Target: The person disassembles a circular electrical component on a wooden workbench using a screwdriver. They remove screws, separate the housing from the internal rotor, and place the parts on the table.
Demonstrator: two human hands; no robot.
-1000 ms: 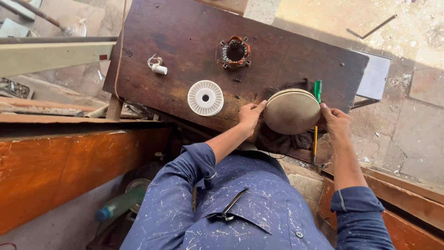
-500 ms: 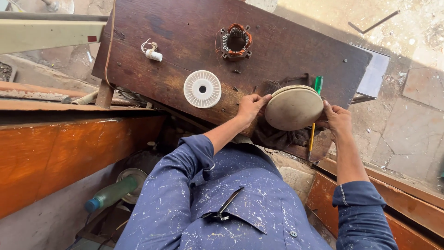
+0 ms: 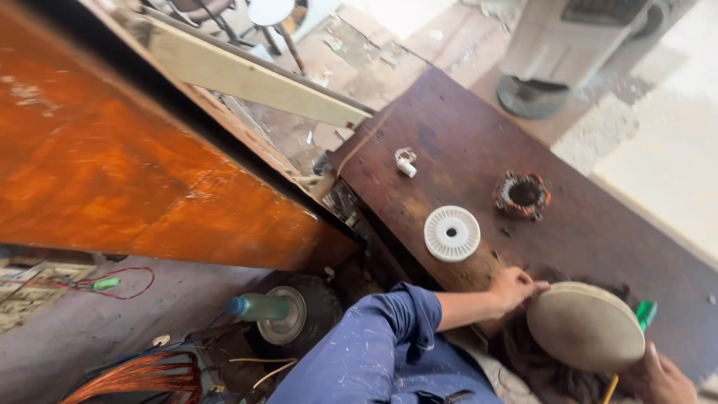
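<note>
A beige domed cover [image 3: 585,326] rests on a dark cloth [image 3: 532,368] at the near edge of a brown wooden table [image 3: 456,142]. My left hand [image 3: 514,288] reaches from a blue sleeve and grips the cover's left rim with its fingertips. At the bottom right my right hand [image 3: 662,378] is partly cut off by the frame edge, with its thumb against the cover's lower right rim. A thin tool with a green end [image 3: 646,312] and a yellow shaft lies between that hand and the cover.
On the table lie a white ribbed plastic disc [image 3: 452,233], a copper-wound stator [image 3: 522,194] and a small white part [image 3: 404,162]. An orange-brown wooden panel [image 3: 112,164] fills the left. Below it are a green bottle [image 3: 258,307] and a copper wire coil [image 3: 142,374].
The view has swung left and tilted, so the table now runs diagonally. Both hands stay on the domed cover at the table's near edge.
</note>
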